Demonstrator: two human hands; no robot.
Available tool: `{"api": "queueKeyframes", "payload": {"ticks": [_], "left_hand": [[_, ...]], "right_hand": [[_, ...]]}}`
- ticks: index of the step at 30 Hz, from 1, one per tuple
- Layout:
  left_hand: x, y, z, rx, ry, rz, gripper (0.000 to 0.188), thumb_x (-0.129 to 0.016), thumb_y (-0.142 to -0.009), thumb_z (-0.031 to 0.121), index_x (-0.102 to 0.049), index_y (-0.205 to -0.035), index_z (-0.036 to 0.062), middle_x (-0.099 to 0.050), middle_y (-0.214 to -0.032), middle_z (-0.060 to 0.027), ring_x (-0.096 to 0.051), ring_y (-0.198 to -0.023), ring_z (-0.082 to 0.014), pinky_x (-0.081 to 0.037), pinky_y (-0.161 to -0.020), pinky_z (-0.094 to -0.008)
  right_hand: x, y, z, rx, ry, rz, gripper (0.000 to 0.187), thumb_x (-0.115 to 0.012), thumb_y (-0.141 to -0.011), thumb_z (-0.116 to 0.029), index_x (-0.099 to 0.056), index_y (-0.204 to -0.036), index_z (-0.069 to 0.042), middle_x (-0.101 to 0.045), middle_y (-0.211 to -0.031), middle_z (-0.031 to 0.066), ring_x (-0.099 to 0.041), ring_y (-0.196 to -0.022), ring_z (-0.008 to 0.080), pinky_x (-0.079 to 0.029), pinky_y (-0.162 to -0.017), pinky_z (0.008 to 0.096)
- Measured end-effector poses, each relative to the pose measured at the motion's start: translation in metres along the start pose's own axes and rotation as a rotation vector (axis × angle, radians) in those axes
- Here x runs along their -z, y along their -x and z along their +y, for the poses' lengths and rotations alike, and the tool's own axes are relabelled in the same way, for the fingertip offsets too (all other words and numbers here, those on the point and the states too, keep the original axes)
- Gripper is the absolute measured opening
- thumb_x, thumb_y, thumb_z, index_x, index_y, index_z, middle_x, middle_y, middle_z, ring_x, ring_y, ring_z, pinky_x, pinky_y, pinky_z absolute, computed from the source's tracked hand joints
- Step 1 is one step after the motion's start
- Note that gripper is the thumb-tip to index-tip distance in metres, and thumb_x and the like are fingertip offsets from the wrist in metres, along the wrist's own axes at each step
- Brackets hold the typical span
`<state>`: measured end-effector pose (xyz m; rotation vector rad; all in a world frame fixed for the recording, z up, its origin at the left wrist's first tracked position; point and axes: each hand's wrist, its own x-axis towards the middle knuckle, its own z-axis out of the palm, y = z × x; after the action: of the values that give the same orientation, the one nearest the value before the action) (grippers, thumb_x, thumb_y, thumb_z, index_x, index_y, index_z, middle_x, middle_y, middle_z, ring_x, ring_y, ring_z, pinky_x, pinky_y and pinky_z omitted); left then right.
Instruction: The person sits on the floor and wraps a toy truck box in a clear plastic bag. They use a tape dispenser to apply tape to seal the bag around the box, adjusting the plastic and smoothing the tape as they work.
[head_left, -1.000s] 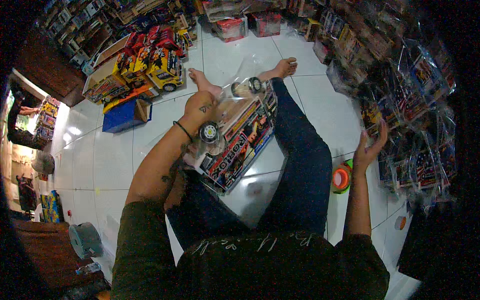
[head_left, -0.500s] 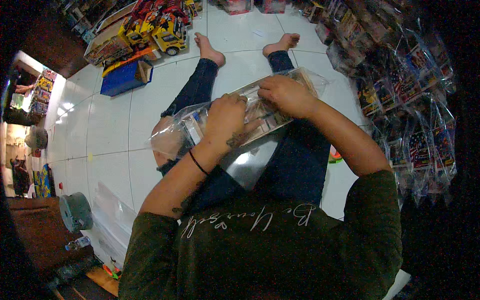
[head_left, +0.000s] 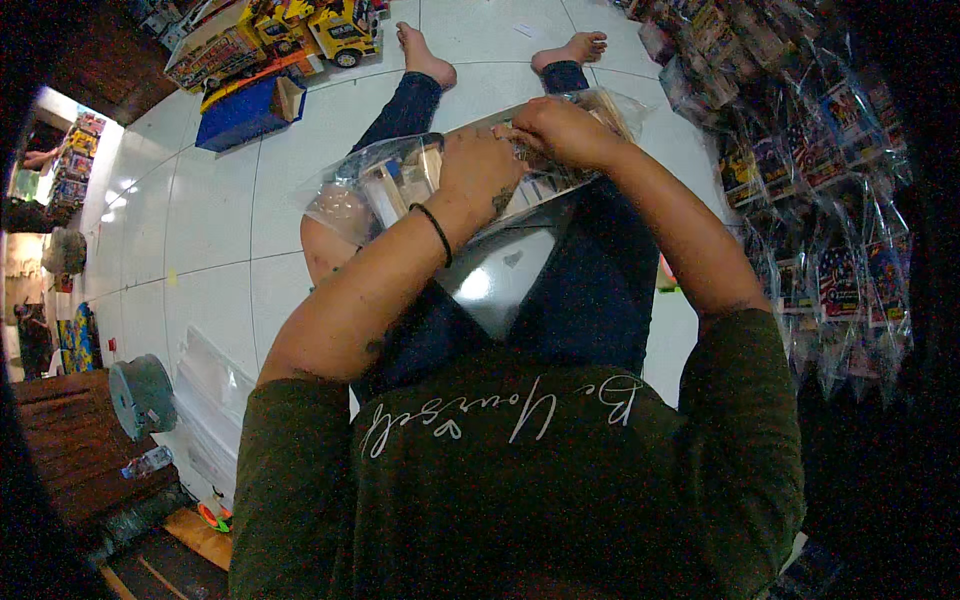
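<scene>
A long, shallow box in a clear plastic bag (head_left: 395, 190) lies tilted across my thighs, its wrapping loose and crinkled at both ends. Pale wood-coloured and white parts show through the film. My left hand (head_left: 480, 168) presses over its middle, fingers curled into the plastic. Just right of it, my right hand (head_left: 567, 130) is closed on the film along the upper edge, with the fingertips of both hands nearly meeting. What lies right under the fingers is hidden.
Yellow toy trucks (head_left: 342, 35) and a blue open-ended box (head_left: 250, 115) are at the far left. Bagged packages (head_left: 845, 165) hang along the right. Clear plastic sheets (head_left: 208, 400), a grey-green round object (head_left: 143, 396) and a small bottle (head_left: 148, 462) lie at the near left.
Both hands and the bagged box appear higher in the picture. My left hand has shifted toward the right hand, and the fingers are drawn closer together on the plastic.
</scene>
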<state>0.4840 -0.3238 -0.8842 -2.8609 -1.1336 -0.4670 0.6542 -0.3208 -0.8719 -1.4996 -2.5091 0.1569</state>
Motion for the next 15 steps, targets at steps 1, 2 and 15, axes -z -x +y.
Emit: {"api": "queueKeyframes", "payload": {"ticks": [1, 2, 15], "left_hand": [[-0.001, -0.003, -0.002, -0.01, -0.057, -0.084, 0.021, -0.054, -0.079, 0.018, -0.064, -0.088, 0.0017, -0.065, -0.08, -0.0164, -0.065, -0.078, -0.0297, -0.05, -0.071, -0.0413], [-0.002, -0.005, -0.004, -0.052, -0.031, -0.15, 0.02, -0.055, -0.078, 0.018, -0.065, -0.086, 0.0024, -0.066, -0.079, -0.0165, -0.065, -0.076, -0.0296, -0.051, -0.069, -0.0409], [0.001, -0.022, -0.032, -0.156, 0.123, -0.333, 0.027, -0.05, -0.08, 0.02, -0.067, -0.078, -0.0007, -0.065, -0.082, -0.0208, -0.065, -0.075, -0.0357, -0.053, -0.068, -0.0437]], "right_hand": [[0.001, 0.0, 0.0, 0.004, 0.003, -0.034, 0.018, -0.06, -0.082, -0.02, -0.059, -0.083, -0.002, -0.059, -0.083, 0.0178, -0.056, -0.081, 0.0359, -0.045, -0.074, 0.0431], [0.004, 0.005, -0.001, 0.029, -0.021, 0.045, 0.018, -0.062, -0.081, -0.02, -0.06, -0.087, -0.003, -0.059, -0.086, 0.0172, -0.056, -0.083, 0.0353, -0.045, -0.075, 0.0424], [-0.144, 0.406, 0.092, -1.791, -0.522, 0.09, 0.093, -0.077, -0.06, -0.055, -0.045, -0.122, 0.006, -0.058, -0.109, 0.0206, -0.06, -0.098, 0.032, -0.051, -0.076, 0.0433]]}}
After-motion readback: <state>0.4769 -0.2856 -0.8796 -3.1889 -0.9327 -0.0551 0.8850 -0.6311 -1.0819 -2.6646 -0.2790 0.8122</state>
